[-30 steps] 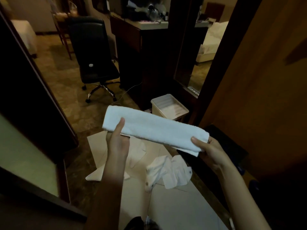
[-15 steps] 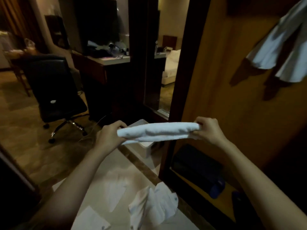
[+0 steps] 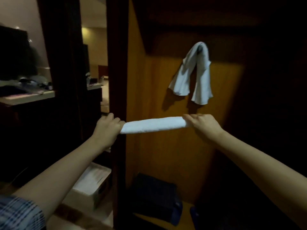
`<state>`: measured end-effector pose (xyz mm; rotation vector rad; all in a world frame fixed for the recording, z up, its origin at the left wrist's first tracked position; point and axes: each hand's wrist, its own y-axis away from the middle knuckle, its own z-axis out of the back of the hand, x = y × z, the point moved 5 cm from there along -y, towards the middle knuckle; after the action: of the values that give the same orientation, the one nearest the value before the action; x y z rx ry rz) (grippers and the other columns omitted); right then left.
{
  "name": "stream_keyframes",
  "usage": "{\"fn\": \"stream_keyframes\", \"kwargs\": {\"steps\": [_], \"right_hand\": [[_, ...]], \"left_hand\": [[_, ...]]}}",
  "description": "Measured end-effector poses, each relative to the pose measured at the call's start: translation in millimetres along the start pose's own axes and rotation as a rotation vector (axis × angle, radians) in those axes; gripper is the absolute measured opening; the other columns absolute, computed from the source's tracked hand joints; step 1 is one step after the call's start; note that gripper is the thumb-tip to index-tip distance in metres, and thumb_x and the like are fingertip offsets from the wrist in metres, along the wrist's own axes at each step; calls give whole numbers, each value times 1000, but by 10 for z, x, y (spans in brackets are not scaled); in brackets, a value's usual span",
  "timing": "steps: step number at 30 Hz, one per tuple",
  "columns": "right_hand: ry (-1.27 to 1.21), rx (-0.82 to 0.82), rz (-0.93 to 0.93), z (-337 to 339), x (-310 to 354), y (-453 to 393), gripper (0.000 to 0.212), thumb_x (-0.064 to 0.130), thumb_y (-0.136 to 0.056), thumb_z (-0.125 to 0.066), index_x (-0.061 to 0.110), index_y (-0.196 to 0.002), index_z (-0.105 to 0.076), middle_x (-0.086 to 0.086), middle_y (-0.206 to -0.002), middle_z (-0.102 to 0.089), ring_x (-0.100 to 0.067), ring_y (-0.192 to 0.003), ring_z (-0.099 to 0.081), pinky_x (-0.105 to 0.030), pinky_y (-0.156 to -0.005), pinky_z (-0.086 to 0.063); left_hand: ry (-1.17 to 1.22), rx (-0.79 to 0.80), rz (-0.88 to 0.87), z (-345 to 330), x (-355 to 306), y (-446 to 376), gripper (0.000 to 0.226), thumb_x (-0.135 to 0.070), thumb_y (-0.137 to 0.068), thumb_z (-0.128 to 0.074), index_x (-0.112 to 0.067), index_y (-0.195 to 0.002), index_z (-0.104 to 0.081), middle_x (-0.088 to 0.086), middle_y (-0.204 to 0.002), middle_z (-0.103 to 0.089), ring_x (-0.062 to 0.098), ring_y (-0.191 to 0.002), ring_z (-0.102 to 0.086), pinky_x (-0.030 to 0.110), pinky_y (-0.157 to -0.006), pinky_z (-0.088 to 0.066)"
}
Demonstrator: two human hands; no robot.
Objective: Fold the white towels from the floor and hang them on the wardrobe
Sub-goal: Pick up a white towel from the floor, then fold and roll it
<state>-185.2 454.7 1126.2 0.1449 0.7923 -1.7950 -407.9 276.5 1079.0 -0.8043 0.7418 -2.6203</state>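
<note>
A folded white towel (image 3: 153,125) is stretched level between my hands in front of the open wardrobe (image 3: 157,90). My left hand (image 3: 106,128) grips its left end and my right hand (image 3: 203,126) grips its right end. Higher up, a second white towel (image 3: 193,75) hangs draped over a hook on the wardrobe's orange back panel, its two ends dangling. The towels on the floor are out of view.
The dark wardrobe frame post (image 3: 118,63) stands just behind my left hand. A white bin (image 3: 93,185) sits on the floor at the lower left. A dark bag (image 3: 156,196) lies on the wardrobe floor. A desk (image 3: 28,97) is at the left.
My view has risen from the floor to the wardrobe interior. Both hands lifted the folded towel higher and toward the wardrobe; the hanging towel came into full view.
</note>
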Motion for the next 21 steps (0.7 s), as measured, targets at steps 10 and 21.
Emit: {"fn": "stream_keyframes", "kwargs": {"steps": [10,21], "right_hand": [[272,-213,-216,100,-1887,-524,20,-4,-78,-59,4,-97,-61,-14,-83,-64,-33,-76,-66,-30,-51,-35],[449,-399,-259,191,-3520,-1231,35,-7,-57,-80,0,-87,-63,-15,-67,-62,-31,-55,-62,-24,-41,-35]], "left_hand": [[-33,-353,-9,315,-231,-2274,37,10,-46,-77,-11,-75,-70,6,-61,-64,30,-61,-53,27,-51,-31],[113,-621,40,606,-170,-4351,26,-5,-87,-59,-16,-108,-69,9,-88,-68,32,-85,-50,32,-63,-25]]}}
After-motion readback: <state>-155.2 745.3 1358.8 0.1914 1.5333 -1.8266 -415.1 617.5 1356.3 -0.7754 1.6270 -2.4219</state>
